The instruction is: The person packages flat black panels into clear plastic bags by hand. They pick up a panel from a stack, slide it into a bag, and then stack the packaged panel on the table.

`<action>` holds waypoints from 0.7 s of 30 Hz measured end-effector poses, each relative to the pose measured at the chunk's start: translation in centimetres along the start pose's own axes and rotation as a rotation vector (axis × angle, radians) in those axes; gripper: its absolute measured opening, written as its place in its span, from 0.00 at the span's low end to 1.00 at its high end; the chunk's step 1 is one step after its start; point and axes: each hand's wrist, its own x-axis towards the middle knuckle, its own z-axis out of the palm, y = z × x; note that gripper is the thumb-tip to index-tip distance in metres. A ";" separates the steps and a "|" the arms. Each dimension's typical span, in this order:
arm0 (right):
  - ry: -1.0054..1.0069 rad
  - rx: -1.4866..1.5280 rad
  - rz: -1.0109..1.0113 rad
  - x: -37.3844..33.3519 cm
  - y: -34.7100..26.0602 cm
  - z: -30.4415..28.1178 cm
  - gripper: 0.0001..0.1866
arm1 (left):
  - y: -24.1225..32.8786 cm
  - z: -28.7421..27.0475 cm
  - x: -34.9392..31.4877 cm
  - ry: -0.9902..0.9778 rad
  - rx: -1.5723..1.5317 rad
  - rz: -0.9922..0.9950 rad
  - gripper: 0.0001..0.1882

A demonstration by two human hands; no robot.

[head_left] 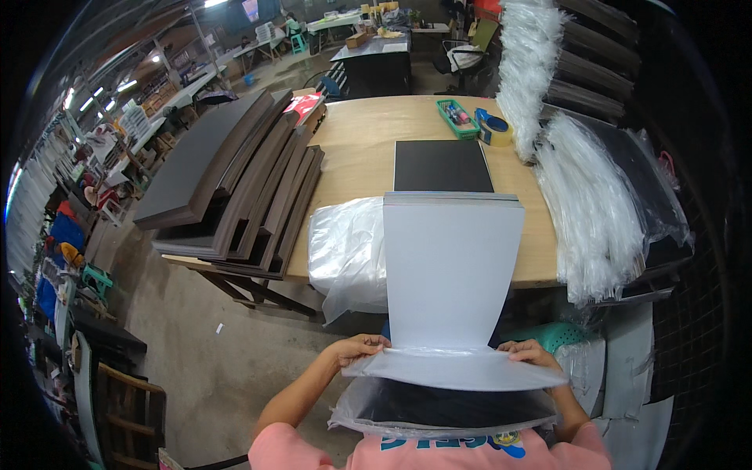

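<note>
Holding: my left hand pinches the left edge of a grey sheet, fingers curled over it.
Right hand: I see it closed on the sheet's right edge.
Sheet: stands bent up from my lap toward the counter.
Below it: a clear plastic bag around a dark board.
Counter: black panel, crumpled clear plastic, stacked dark boards.
Far right: bundled clear bags.
</note>
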 end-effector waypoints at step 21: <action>-0.098 -1.560 -0.157 6.5 -13.0 4.9 0.21 | 18.6 -3.8 -0.8 1.174 1.294 1.003 0.08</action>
